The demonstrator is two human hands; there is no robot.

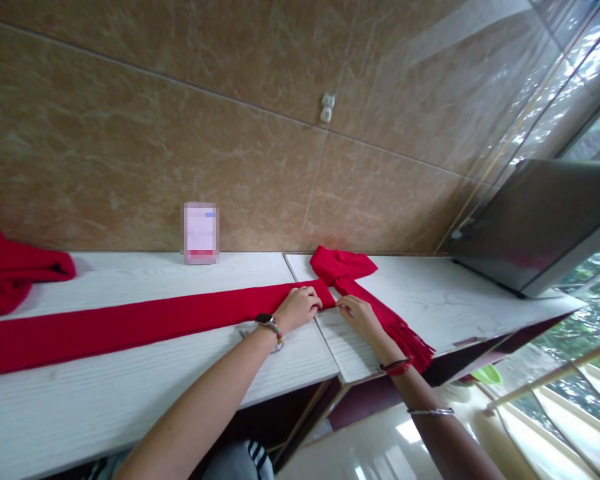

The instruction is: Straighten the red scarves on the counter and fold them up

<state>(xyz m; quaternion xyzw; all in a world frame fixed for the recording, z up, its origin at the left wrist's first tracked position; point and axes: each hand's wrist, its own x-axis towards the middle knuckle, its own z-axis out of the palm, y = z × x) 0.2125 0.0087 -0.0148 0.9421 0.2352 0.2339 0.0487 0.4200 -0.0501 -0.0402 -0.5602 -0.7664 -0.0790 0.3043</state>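
As I stand here, the brown tiled wall (155,127) towers behind a long pale counter (125,400), whose compartments (280,413) underneath are too dark to see into. A grey, box-like object (540,227) stands at the counter's right end. Flat along the counter lies a red strip (155,321), its right end crossing the seam. A red cloth heap (10,273) sits far left; just beside the strip's end is a fringed red piece (393,323). Past the counter, low down, there's a green container (487,374), its contents hidden from me. The left hand (297,308) rests curled on the strip, pressing or gripping, I can't tell; the right hand (360,317) pinches its corner. A blurred panel (201,232) stands against the wall, which bears a small white cat figure (327,107).
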